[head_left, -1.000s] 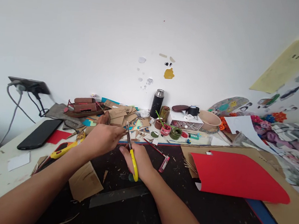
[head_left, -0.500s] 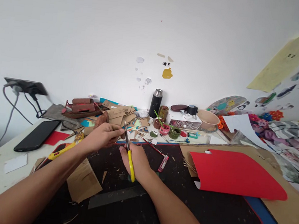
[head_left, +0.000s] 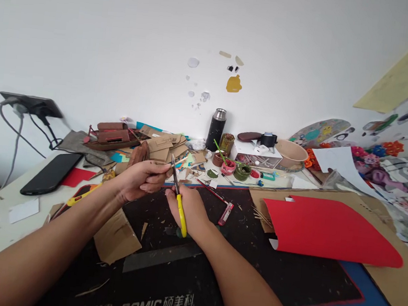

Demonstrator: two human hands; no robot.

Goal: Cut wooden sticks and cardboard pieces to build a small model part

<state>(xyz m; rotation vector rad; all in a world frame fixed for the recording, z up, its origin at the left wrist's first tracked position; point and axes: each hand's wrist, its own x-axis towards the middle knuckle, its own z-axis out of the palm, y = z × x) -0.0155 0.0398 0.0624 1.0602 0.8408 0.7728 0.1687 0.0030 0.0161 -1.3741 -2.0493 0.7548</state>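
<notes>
My right hand is wrapped round a pair of scissors with yellow handles, its blades pointing up and away from me. Just left of the blades, the fingertips of my left hand are pinched together. A thin pale stick seems to run from that pinch across the blades; its end in the fingers is hidden. Both hands are held above the black mat. Beneath my left forearm lies a piece of brown cardboard.
Behind my hands are cardboard scraps, a brown model boat, a black flask and open paint jars. A red sheet lies right, near a pink lighter. A phone and a yellow cutter lie left.
The view has tilted down a little. My left hand has turned slightly, its curled fingers now showing more, and the pale stick shows by the blades. My right hand still holds the scissors.
</notes>
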